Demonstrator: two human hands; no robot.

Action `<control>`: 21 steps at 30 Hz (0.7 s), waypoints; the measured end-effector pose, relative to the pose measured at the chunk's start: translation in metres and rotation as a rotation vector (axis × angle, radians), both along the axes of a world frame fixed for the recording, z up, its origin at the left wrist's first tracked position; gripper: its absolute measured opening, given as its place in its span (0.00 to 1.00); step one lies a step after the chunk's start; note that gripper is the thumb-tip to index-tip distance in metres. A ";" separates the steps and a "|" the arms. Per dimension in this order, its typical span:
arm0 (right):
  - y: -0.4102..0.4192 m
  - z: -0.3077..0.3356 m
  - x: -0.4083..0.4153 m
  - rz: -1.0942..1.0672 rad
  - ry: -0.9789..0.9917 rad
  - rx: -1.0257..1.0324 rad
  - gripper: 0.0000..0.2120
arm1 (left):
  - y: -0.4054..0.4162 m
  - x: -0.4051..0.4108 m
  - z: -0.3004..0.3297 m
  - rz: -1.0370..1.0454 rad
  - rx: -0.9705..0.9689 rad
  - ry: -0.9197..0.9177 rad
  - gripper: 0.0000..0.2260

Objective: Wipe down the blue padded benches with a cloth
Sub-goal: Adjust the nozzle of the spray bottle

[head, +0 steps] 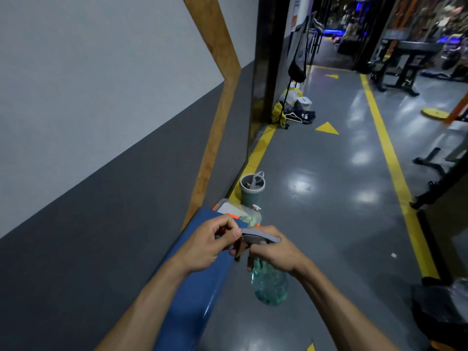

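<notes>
A blue padded bench [192, 287] runs along the wall; a grey bucket [252, 190] stands on the floor [316, 224] beyond its far end.

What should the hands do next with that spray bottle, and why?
Probably aim the spray bottle at the blue bench and squeeze. The right hand grips its neck, the left hand fiddles at the nozzle, and no cloth shows.

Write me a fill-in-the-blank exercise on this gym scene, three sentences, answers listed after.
1. The right hand grips the neck of a green-tinted spray ____.
2. The left hand pinches at the grey trigger head's front end above the ____ padded bench.
3. Beyond the bench, a grey bucket stands on the floor beside a ____ painted line.

Missing words: bottle; blue; yellow
</notes>
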State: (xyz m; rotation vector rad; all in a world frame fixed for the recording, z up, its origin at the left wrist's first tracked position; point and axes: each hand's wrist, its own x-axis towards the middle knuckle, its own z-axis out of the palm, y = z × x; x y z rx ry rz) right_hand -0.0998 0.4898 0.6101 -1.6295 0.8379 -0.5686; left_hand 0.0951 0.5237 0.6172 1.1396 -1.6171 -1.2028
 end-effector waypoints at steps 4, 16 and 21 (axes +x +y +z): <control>-0.098 -0.007 0.008 0.045 -0.007 0.051 0.15 | -0.094 0.007 -0.018 0.025 -0.005 0.040 0.11; -0.368 -0.088 0.041 0.130 0.058 0.296 0.10 | -0.338 0.044 -0.099 0.117 0.103 0.009 0.06; -0.461 -0.137 0.045 0.236 0.108 0.243 0.07 | -0.404 0.049 -0.143 0.241 0.201 -0.010 0.06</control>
